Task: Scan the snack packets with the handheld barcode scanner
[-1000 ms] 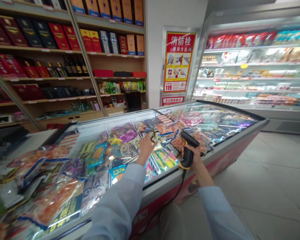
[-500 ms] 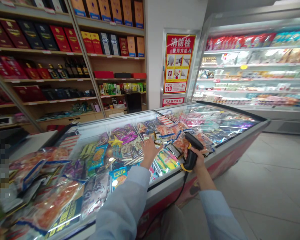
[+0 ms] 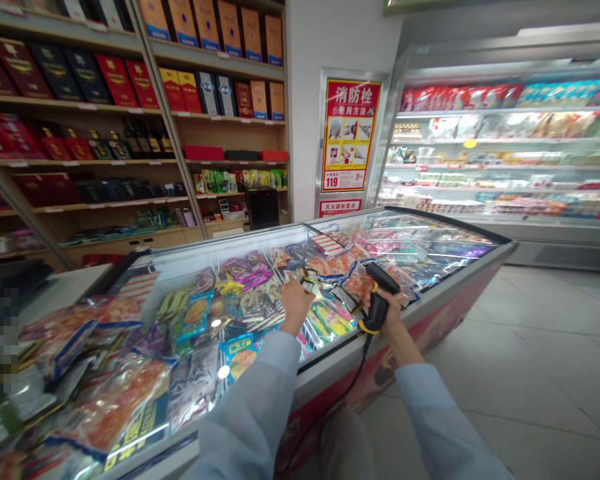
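Holding the black scanner [image 3: 383,277] inside the right hand [image 3: 392,313], to the right of the left hand [image 3: 296,303] and apart from it. Closing the right hand around the handle, tilting the scanner head away and slightly leftward, and letting the cable [image 3: 361,371] hang down past the freezer [image 3: 433,301]. Reaching over the freezer's glass top with the left hand, just beside small packets [image 3: 316,288] lying between it and the scanner. Bending the left fingers, spreading the thumb rightward, leaving the left hand partly open. Cannot tell whether touching a packet there. Resting beyond and beside the scanner, blue-edged bags of orange food [image 3: 356,281]; lying farther left, more bags [image 3: 125,400].
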Demonstrator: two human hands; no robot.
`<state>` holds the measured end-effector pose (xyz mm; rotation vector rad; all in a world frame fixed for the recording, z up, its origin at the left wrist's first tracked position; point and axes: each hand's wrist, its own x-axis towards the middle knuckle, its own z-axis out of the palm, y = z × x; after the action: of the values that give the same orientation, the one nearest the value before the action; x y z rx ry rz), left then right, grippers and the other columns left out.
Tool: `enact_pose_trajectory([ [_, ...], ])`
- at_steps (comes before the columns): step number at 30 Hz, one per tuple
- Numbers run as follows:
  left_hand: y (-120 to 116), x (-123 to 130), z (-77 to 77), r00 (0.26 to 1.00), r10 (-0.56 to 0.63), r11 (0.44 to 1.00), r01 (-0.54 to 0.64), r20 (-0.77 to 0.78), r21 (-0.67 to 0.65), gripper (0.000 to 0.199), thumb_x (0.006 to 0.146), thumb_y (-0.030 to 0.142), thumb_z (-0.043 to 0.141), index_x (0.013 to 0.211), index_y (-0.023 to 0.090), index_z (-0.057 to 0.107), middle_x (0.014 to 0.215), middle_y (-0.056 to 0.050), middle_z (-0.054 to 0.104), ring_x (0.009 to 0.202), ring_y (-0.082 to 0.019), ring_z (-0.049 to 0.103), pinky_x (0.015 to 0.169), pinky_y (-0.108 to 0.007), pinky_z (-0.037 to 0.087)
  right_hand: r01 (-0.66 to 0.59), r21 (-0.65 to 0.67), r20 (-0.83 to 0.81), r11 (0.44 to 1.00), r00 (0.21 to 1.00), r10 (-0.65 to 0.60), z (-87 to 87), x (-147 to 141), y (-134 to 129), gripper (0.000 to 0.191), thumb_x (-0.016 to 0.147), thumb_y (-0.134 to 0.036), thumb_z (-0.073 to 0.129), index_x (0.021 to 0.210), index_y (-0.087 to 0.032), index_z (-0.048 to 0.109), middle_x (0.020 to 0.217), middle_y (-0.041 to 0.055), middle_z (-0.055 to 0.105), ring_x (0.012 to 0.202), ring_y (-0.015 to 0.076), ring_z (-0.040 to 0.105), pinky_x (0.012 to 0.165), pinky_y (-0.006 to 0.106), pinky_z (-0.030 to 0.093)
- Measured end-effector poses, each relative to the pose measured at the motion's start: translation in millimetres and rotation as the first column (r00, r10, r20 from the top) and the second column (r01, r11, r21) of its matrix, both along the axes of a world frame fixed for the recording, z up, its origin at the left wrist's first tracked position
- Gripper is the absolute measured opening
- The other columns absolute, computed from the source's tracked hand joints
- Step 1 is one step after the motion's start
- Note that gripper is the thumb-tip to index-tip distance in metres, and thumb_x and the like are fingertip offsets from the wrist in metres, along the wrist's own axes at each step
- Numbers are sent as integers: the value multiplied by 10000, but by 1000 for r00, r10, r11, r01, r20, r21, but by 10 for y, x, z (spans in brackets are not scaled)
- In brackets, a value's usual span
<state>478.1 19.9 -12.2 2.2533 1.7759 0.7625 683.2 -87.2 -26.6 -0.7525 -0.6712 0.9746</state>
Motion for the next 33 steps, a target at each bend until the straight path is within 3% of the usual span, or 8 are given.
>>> enact_pose_trajectory([
  [7,-83,-469,127,986,-95,988,110,-135,108,753,656,287,691,1340,89,450,1136,-159,647,1145,-293,558,1016,-356,381,7,-56,24,998,1000,-5,167,-210,1,264,559,-360,721,707,-200,573,547,-18,587,411,116,505,353,225,413],
  [12,-52,-1012,312,992,-48,985,66,-113,162,762,669,299,709,1350,92,437,1142,-170,653,1139,-305,572,1038,-391,370,-146,-32,33,989,989,147,318,-599,104,292,591,-374,718,783,-198,586,541,-22,580,428,139,539,361,237,425],
  [15,1,-1351,382,999,-2,960,12,-37,279,788,683,305,718,1371,84,404,1148,-172,642,1144,-312,562,1023,-411,396,-235,-4,29,972,972,235,359,-909,263,272,608,-366,710,786,-193,600,546,-21,589,427,127,532,375,226,426],
  [19,113,-1702,299,999,-21,864,4,30,504,808,739,292,684,1427,86,315,1210,-175,601,1175,-311,530,1022,-447,421,-415,-36,10,909,909,416,307,-1321,570,254,606,-370,707,725,-167,614,546,-4,608,401,96,504,369,196,401],
  [22,205,-1846,172,999,-41,729,29,2,684,733,813,273,611,1440,70,291,1241,-196,577,1194,-316,521,1006,-459,446,-525,-84,-4,847,850,526,223,-1578,810,276,595,-392,708,695,-152,614,516,6,601,378,90,490,348,186,379],
  [25,262,-1905,102,1000,-17,611,16,-7,791,667,874,259,536,1461,81,274,1281,-209,551,1233,-310,511,994,-440,467,-558,-100,-3,824,828,561,167,-1751,975,293,602,-416,700,684,-149,612,502,12,599,363,87,474,331,186,364],
  [28,264,-1920,107,1000,6,569,-8,6,822,640,911,260,484,1483,99,248,1318,-213,534,1287,-293,484,1015,-419,462,-580,-96,32,809,811,585,158,-1822,1020,285,625,-420,695,693,-155,617,524,15,616,363,84,457,335,194,375],
  [33,225,-1914,142,1000,17,557,-9,-1,831,599,920,248,465,1479,119,290,1326,-203,543,1315,-273,472,1038,-390,453,-572,-142,3,808,816,578,174,-1823,972,274,593,-401,716,672,-157,620,530,10,616,364,81,473,333,188,381],
])
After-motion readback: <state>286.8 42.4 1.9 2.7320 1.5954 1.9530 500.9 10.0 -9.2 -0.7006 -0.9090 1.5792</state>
